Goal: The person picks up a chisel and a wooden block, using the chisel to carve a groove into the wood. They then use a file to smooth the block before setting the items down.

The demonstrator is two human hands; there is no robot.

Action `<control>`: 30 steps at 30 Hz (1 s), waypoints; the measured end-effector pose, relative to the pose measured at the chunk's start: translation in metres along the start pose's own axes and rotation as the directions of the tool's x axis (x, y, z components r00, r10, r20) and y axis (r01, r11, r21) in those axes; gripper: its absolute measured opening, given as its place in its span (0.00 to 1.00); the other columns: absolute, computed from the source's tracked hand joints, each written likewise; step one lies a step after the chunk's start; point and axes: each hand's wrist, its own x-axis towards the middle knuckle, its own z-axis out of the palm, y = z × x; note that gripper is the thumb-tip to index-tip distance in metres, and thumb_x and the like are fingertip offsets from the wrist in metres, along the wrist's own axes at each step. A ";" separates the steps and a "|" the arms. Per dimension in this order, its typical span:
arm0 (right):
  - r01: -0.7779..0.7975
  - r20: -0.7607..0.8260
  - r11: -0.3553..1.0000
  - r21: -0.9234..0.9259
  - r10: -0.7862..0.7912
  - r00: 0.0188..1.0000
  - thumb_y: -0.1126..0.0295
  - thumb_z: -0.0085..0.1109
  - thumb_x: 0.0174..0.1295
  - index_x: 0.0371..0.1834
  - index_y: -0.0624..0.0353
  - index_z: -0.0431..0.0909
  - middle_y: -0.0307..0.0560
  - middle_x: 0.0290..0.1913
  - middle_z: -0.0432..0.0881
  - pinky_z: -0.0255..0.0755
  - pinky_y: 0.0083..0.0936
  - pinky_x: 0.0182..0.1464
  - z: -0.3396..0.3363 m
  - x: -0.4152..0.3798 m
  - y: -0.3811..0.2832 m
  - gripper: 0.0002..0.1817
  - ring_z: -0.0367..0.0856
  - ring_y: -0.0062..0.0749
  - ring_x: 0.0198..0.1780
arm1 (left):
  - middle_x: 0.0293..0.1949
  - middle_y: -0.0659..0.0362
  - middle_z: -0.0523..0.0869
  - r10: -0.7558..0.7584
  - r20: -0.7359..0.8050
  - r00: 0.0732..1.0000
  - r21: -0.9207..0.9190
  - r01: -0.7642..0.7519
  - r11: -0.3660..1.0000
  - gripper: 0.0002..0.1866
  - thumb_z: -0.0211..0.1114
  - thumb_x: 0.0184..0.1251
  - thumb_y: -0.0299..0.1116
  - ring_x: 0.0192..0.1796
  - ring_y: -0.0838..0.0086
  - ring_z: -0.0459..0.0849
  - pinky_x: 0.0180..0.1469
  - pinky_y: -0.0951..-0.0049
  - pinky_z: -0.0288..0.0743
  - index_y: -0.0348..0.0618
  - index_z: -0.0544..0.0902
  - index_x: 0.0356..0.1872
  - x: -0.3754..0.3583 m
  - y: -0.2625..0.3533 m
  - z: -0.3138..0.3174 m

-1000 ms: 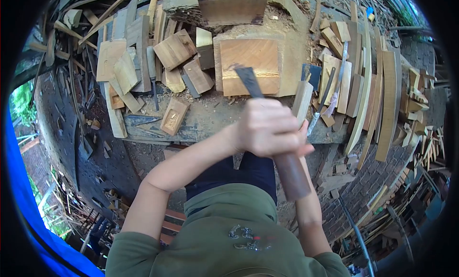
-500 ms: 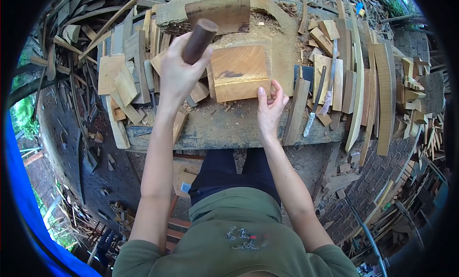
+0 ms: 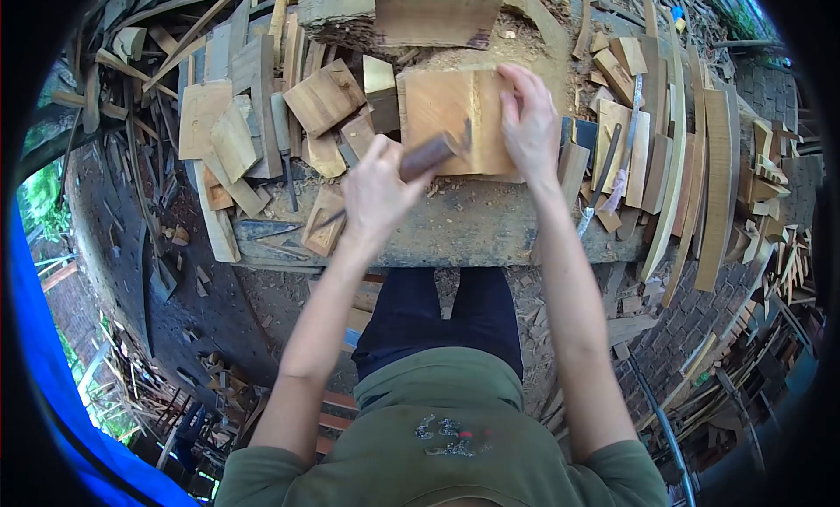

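While the left hand (image 3: 381,192) half-hides its clasped tool (image 3: 427,157), right fingers (image 3: 522,83) spread over wood (image 3: 436,100).

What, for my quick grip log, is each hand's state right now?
Left hand: closed, holding a dark-handled tool.
Right hand: at the wooden block's right edge; whether it's gripping or just resting open cannot be told.

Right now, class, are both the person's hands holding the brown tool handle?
No, only the left hand holds the handle; the right hand is at the right side of the wooden block.
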 end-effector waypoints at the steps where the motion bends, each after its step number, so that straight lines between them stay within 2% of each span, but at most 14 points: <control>1: 0.172 0.043 0.985 -0.025 -0.171 0.984 0.77 0.55 0.65 0.57 0.60 0.79 0.52 0.53 0.80 0.73 0.36 0.58 0.001 0.010 -0.001 0.17 0.79 0.42 0.57 | 0.39 0.57 0.78 -0.031 -0.017 0.999 -0.081 0.029 0.996 0.24 0.75 0.57 0.50 0.34 0.63 0.85 0.36 0.63 0.81 0.35 0.84 0.34 -0.006 0.015 -0.003; 5: 0.268 0.070 0.963 -0.025 -0.266 0.962 0.77 0.54 0.66 0.55 0.60 0.80 0.52 0.51 0.82 0.72 0.34 0.57 -0.008 0.012 -0.022 0.15 0.79 0.42 0.55 | 0.39 0.54 0.76 -0.015 -0.117 0.993 -0.257 -0.016 0.966 0.22 0.78 0.55 0.44 0.36 0.59 0.84 0.37 0.60 0.79 0.35 0.81 0.37 -0.022 0.021 -0.002; 7: -0.080 0.082 0.996 0.038 0.077 0.994 0.70 0.51 0.72 0.56 0.59 0.80 0.51 0.50 0.84 0.72 0.32 0.58 -0.037 -0.019 -0.054 0.14 0.80 0.39 0.54 | 0.39 0.54 0.76 0.023 -0.151 0.988 -0.308 -0.069 0.949 0.20 0.78 0.53 0.40 0.35 0.58 0.84 0.36 0.59 0.78 0.37 0.79 0.37 -0.031 0.024 -0.019; 9: -0.639 0.584 0.687 0.345 0.376 0.720 0.60 0.46 0.77 0.59 0.62 0.78 0.51 0.48 0.85 0.70 0.30 0.61 -0.069 -0.051 -0.074 0.20 0.81 0.35 0.55 | 0.36 0.55 0.76 0.244 -0.135 0.960 -0.273 -0.273 0.922 0.20 0.77 0.43 0.30 0.33 0.59 0.83 0.33 0.61 0.78 0.40 0.75 0.36 -0.044 0.031 -0.036; 11: -0.832 0.855 0.422 0.361 0.206 0.475 0.49 0.41 0.78 0.61 0.65 0.77 0.52 0.46 0.85 0.70 0.29 0.62 -0.093 -0.077 -0.084 0.29 0.80 0.33 0.56 | 0.34 0.58 0.74 0.516 0.018 0.856 -0.099 -0.512 0.853 0.15 0.70 0.45 0.27 0.33 0.66 0.84 0.32 0.69 0.80 0.41 0.75 0.35 -0.052 0.044 -0.042; 12: -0.828 0.910 0.494 0.264 0.156 0.384 0.53 0.54 0.73 0.69 0.66 0.67 0.57 0.50 0.83 0.70 0.31 0.62 -0.108 -0.085 -0.081 0.31 0.79 0.37 0.59 | 0.34 0.58 0.74 0.632 0.026 0.774 -0.065 -0.630 0.774 0.13 0.67 0.47 0.27 0.33 0.69 0.84 0.32 0.71 0.80 0.42 0.74 0.34 -0.054 0.047 -0.036; 14: -0.544 0.898 0.782 0.303 -0.044 0.437 0.62 0.63 0.67 0.77 0.63 0.53 0.60 0.56 0.80 0.71 0.35 0.61 -0.120 -0.106 -0.088 0.40 0.80 0.42 0.58 | 0.37 0.58 0.73 0.663 0.126 0.738 -0.071 -0.660 0.748 0.11 0.64 0.51 0.27 0.37 0.72 0.83 0.34 0.73 0.80 0.40 0.76 0.36 -0.057 0.056 -0.031; 18: -0.583 0.879 0.804 0.114 0.192 0.436 0.69 0.66 0.63 0.79 0.60 0.43 0.63 0.61 0.77 0.71 0.36 0.62 -0.123 -0.155 -0.083 0.47 0.81 0.44 0.58 | 0.48 0.53 0.72 0.778 0.231 0.584 -0.065 -0.789 0.611 0.22 0.66 0.47 0.30 0.50 0.68 0.78 0.43 0.76 0.83 0.34 0.78 0.47 -0.059 0.064 -0.024; 20: -0.489 0.646 0.850 0.198 0.262 0.717 0.68 0.64 0.66 0.79 0.60 0.46 0.63 0.61 0.78 0.71 0.35 0.62 -0.121 -0.164 -0.100 0.44 0.81 0.45 0.60 | 0.55 0.52 0.72 0.789 0.058 0.612 -0.093 -0.783 0.615 0.25 0.66 0.47 0.28 0.54 0.64 0.77 0.52 0.72 0.82 0.35 0.78 0.52 -0.055 0.068 -0.040; 22: -0.592 0.557 0.733 0.334 0.353 0.751 0.67 0.63 0.66 0.78 0.59 0.50 0.63 0.61 0.78 0.71 0.35 0.63 -0.119 -0.179 -0.098 0.41 0.80 0.46 0.62 | 0.61 0.55 0.71 0.819 -0.204 0.536 -0.086 -0.843 0.531 0.23 0.64 0.58 0.29 0.58 0.64 0.76 0.70 0.54 0.67 0.45 0.78 0.58 -0.052 0.053 -0.044; 24: -0.621 0.491 0.765 0.169 0.481 0.726 0.65 0.62 0.68 0.76 0.58 0.55 0.63 0.61 0.78 0.73 0.38 0.61 -0.122 -0.184 -0.093 0.37 0.81 0.45 0.61 | 0.61 0.52 0.72 0.601 -0.295 0.743 -0.097 -0.649 0.755 0.21 0.61 0.66 0.30 0.64 0.60 0.73 0.69 0.53 0.64 0.46 0.77 0.61 -0.048 0.019 -0.029; 26: -0.647 0.490 0.755 0.106 0.526 0.695 0.66 0.61 0.68 0.75 0.57 0.58 0.63 0.60 0.79 0.75 0.39 0.59 -0.120 -0.191 -0.083 0.34 0.81 0.50 0.60 | 0.64 0.47 0.69 0.199 -0.282 0.938 -0.381 -0.300 0.874 0.21 0.54 0.73 0.33 0.69 0.53 0.67 0.70 0.55 0.61 0.40 0.74 0.64 -0.014 0.003 -0.008; 29: -0.518 0.461 0.855 -0.037 0.474 0.750 0.68 0.61 0.67 0.75 0.56 0.58 0.59 0.52 0.81 0.78 0.44 0.51 -0.114 -0.204 -0.064 0.34 0.83 0.57 0.51 | 0.68 0.47 0.67 0.152 -0.356 0.922 -0.328 -0.276 0.904 0.22 0.53 0.76 0.37 0.72 0.52 0.64 0.73 0.54 0.56 0.39 0.71 0.65 0.048 -0.002 0.031; 30: -0.349 0.380 0.928 -0.131 0.372 0.847 0.68 0.60 0.67 0.75 0.55 0.59 0.57 0.46 0.79 0.78 0.46 0.46 -0.111 -0.200 -0.058 0.34 0.83 0.59 0.45 | 0.70 0.47 0.66 0.127 -0.373 0.919 -0.310 -0.252 0.917 0.23 0.53 0.76 0.38 0.73 0.52 0.63 0.74 0.54 0.54 0.39 0.70 0.66 0.064 0.000 0.047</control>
